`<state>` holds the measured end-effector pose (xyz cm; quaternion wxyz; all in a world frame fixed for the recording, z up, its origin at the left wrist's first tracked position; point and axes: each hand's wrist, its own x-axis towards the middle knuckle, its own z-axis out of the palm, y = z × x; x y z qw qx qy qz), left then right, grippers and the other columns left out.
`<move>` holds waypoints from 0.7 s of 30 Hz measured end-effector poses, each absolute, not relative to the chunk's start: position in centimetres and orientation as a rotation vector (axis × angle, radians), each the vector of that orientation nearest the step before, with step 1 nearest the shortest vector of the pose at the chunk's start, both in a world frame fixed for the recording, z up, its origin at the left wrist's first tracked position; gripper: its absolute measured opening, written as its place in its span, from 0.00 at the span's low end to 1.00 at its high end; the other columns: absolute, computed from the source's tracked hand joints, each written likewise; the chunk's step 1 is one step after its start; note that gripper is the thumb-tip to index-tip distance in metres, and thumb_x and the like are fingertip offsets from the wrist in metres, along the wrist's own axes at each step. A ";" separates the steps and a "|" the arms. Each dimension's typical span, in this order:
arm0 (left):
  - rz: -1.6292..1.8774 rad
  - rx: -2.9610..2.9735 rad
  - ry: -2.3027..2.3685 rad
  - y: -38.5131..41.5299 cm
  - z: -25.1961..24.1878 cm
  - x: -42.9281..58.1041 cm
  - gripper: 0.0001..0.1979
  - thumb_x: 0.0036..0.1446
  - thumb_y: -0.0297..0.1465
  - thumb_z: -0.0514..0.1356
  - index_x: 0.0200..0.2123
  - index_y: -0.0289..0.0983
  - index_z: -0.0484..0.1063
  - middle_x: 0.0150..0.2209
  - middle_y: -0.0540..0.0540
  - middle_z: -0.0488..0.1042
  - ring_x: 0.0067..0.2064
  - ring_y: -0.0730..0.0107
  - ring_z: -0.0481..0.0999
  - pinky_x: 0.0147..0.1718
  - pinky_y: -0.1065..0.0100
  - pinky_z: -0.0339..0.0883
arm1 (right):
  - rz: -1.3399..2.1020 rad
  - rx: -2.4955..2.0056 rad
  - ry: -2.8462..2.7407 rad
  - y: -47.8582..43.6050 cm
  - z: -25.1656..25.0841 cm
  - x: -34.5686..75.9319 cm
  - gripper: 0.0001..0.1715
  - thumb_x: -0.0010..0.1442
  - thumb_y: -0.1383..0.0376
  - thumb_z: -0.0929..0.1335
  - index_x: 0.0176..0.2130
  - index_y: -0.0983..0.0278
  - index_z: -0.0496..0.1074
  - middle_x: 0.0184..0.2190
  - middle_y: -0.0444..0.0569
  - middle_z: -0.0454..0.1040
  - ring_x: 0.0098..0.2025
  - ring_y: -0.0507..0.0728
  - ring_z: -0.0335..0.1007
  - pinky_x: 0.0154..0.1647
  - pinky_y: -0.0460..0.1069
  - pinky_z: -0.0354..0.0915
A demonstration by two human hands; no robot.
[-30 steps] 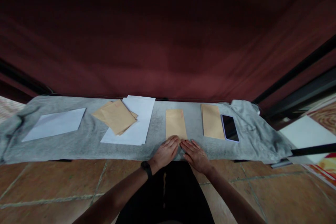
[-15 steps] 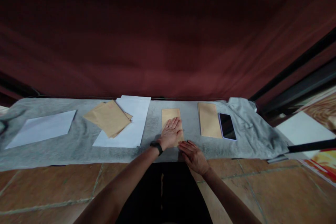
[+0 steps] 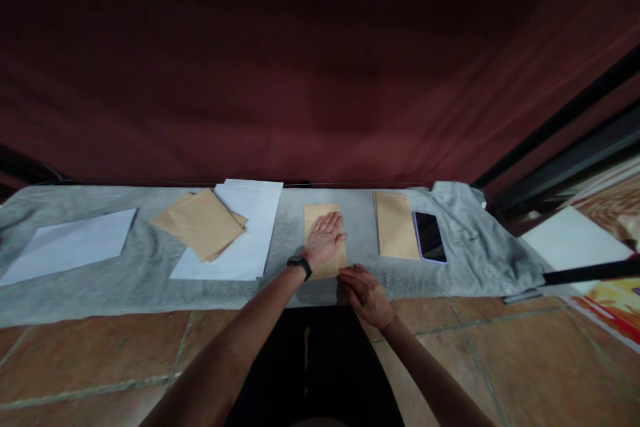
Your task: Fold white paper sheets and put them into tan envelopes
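A brown paper envelope (image 3: 327,269) lies flat on the grey cloth right in front of me. My left hand (image 3: 325,240), with a dark band at the wrist, rests palm down on the envelope, fingers stretched out, and covers its middle. At the envelope's near right corner is my right hand (image 3: 365,292), its fingers extended and lying low against the edge. To the right sits a small stack of brown envelopes (image 3: 397,225). More brown envelopes (image 3: 206,223) are piled loosely on white paper sheets (image 3: 255,247) to the left.
A phone (image 3: 430,237) in a pale purple case lies beside the right stack. Another white sheet (image 3: 75,243) is at the far left. The grey cloth (image 3: 295,240) covers a long narrow surface, with a dark red curtain (image 3: 310,80) behind and a tiled floor (image 3: 115,353) below.
My left hand has slid slightly away from me along the envelope, leaving more of its near end visible. The right hand stays near the same corner. The view has shifted a little.
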<state>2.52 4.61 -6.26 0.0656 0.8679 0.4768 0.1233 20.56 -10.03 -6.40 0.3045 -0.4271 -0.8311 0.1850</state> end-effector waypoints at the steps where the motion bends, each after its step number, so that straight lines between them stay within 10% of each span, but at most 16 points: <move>1: 0.364 2.631 1.413 4.2 -6.2 2.3 0.30 0.72 0.41 0.43 0.71 0.34 0.54 0.73 0.40 0.55 0.74 0.58 0.51 0.72 0.52 0.41 | 0.487 -1.131 -2.196 -10.0 -6.5 20.5 0.23 0.69 0.66 0.61 0.60 0.58 0.71 0.59 0.51 0.76 0.61 0.59 0.71 0.68 0.65 0.63; 21: 0.315 2.799 1.173 -3.4 -5.7 0.4 0.27 0.74 0.39 0.43 0.71 0.37 0.56 0.72 0.43 0.57 0.74 0.64 0.50 0.72 0.55 0.43 | 0.376 -1.158 -2.102 -10.4 -6.5 20.3 0.17 0.70 0.66 0.62 0.53 0.60 0.74 0.52 0.52 0.79 0.56 0.60 0.73 0.64 0.62 0.67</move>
